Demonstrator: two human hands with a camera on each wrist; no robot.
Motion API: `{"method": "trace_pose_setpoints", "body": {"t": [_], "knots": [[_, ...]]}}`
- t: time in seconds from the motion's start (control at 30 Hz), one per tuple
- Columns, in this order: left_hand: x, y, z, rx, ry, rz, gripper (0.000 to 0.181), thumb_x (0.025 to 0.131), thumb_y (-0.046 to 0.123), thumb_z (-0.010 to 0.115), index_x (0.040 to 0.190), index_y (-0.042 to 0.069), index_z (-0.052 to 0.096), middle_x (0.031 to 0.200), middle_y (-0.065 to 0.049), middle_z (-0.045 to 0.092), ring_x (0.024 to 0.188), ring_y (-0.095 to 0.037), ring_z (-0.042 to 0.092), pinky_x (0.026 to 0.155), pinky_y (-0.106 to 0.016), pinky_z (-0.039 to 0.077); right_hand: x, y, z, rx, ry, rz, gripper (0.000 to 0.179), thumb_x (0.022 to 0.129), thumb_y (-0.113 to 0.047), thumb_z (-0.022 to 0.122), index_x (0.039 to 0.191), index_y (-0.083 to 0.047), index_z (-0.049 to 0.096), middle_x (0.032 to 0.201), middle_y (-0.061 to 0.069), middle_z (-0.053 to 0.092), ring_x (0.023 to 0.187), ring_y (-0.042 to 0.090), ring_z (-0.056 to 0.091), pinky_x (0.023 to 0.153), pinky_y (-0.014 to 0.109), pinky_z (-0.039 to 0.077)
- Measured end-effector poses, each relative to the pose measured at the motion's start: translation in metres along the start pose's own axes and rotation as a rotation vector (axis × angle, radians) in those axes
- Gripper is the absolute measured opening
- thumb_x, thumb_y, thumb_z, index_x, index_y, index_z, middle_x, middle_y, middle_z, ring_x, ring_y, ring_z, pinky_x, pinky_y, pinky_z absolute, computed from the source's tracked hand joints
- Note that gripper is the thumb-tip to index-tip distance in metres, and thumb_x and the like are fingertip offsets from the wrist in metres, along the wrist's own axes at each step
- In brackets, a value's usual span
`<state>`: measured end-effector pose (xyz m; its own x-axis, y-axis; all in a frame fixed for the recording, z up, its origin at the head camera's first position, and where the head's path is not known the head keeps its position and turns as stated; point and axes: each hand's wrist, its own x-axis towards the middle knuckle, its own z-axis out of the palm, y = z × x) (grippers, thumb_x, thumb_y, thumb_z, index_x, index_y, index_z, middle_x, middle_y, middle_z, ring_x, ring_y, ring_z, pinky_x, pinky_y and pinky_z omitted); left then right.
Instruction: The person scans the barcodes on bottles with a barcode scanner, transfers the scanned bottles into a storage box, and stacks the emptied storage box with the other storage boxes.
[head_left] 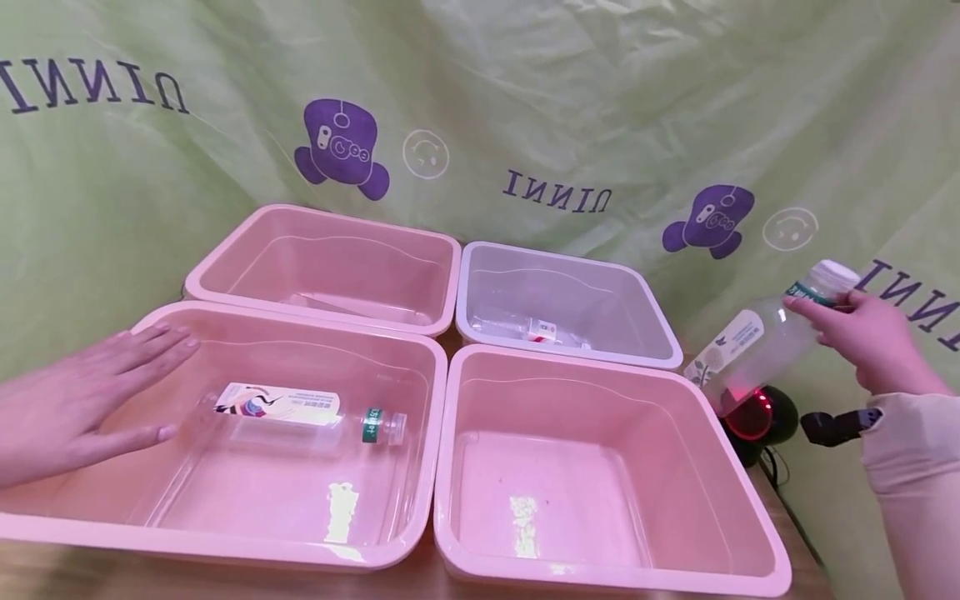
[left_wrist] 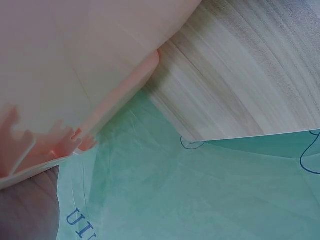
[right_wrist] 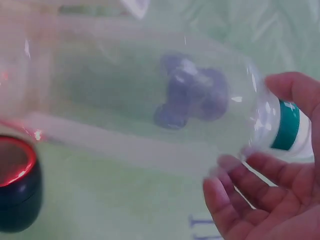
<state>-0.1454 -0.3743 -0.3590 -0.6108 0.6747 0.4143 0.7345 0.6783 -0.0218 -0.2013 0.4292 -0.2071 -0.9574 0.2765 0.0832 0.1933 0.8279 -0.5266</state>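
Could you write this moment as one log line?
right grip: holds tilted bottle by neck | left grip: outstretched at near-left tub | second bottle: lying in that tub

1. The right hand [head_left: 873, 337] is gripping a labelled clear plastic bottle [head_left: 780, 333] by its neck, slanting it near a black device [head_left: 780, 414] glowing red.
2. The left hand [head_left: 90, 400] is extending its fingers over the front-left pink tub [head_left: 225, 546], where another clear bottle [head_left: 285, 408] is lying.
3. The rear-right lavender tub [head_left: 558, 287] is holding a third clear bottle [head_left: 542, 331].
4. A green printed curtain [head_left: 600, 100] is hanging behind.
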Motion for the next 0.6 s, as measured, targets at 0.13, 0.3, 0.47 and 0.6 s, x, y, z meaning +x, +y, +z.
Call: {"method": "trace_pose_setpoints", "body": {"t": [0.13,0.3,0.47,0.6], "knots": [[0.000,0.001,0.000,0.006,-0.008,-0.011,0.105,0.080,0.042,0.084,0.164,0.013,0.029,0.170,0.004,0.018,0.155,-0.004,0.007,0.123,-0.021,0.001,-0.006,-0.030,-0.008,0.111,0.147,0.033,0.049,0.098,-0.053,0.063,0.122,-0.011,0.054,0.102,0.000,0.053,0.080,0.012,0.049,0.056,0.026,0.046],[-0.001,0.001,-0.002,0.017,-0.023,-0.021,0.105,0.081,0.042,0.084,0.165,0.013,0.028,0.170,0.003,0.018,0.155,-0.004,0.005,0.122,-0.020,0.001,-0.005,-0.086,-0.008,0.585,0.307,-0.021,0.036,0.095,-0.026,0.077,0.120,-0.035,0.052,0.115,-0.013,0.053,0.099,0.003,0.051,0.067,0.007,0.044],[-0.003,0.002,-0.003,0.036,-0.046,-0.027,0.105,0.082,0.042,0.083,0.165,0.014,0.026,0.171,0.002,0.016,0.154,-0.003,0.001,0.122,-0.019,-0.001,0.002,-0.140,0.008,1.069,0.291,-0.132,0.058,0.088,-0.001,0.080,0.130,-0.023,0.046,0.127,-0.004,0.052,0.109,0.009,0.054,0.072,0.012,0.049],[-0.002,0.003,-0.005,0.044,-0.056,-0.034,0.104,0.083,0.041,0.083,0.166,0.015,0.026,0.171,0.000,0.017,0.154,-0.003,-0.001,0.121,-0.018,-0.002,0.006,-0.180,0.030,1.220,0.160,-0.133,0.068,0.089,0.000,0.080,0.132,-0.028,0.036,0.130,0.000,0.052,0.107,0.015,0.058,0.066,0.022,0.051]]}}
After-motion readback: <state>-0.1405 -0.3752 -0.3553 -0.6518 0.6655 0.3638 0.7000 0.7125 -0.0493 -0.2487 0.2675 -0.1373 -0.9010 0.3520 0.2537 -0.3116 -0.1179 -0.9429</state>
